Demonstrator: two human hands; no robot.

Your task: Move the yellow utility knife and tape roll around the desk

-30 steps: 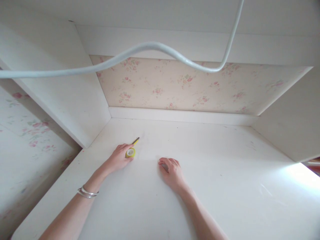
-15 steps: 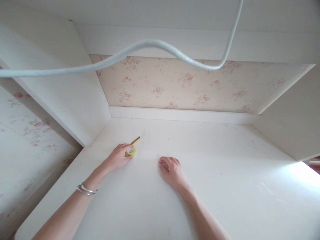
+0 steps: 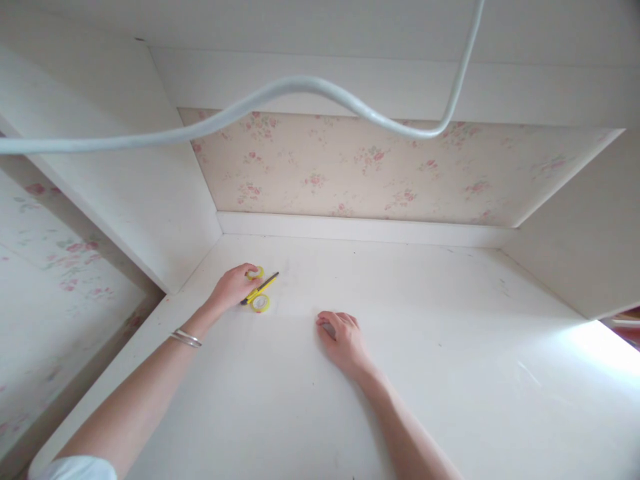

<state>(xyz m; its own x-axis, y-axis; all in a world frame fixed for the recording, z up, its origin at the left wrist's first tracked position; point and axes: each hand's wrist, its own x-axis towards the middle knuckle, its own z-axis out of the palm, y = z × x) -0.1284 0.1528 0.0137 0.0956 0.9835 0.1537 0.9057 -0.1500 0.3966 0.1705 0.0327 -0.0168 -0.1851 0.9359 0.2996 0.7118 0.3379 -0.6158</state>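
Observation:
My left hand [image 3: 236, 284], with silver bangles on the wrist, is closed on a small yellow roll of tape [image 3: 257, 273] at its fingertips. Just in front of it, a yellow utility knife [image 3: 261, 288] with a dark tip lies slantwise on the white desktop. A second yellow roll of tape [image 3: 260, 304] lies flat below the knife, apart from my fingers. My right hand [image 3: 344, 339] rests on the desktop with its fingers curled in. Something greyish shows between thumb and fingers, but I cannot make out whether it is an object or shadow.
A pale cable [image 3: 300, 85] crosses the upper view close to the camera. The white desktop [image 3: 430, 393] is bounded by a left side panel [image 3: 165, 220], a right panel [image 3: 590, 247] and a flower-patterned back wall [image 3: 340, 167].
My left hand has moved up and away from the lower tape roll to the other roll beyond the knife, uncovering more of the knife. My right hand has stayed put.

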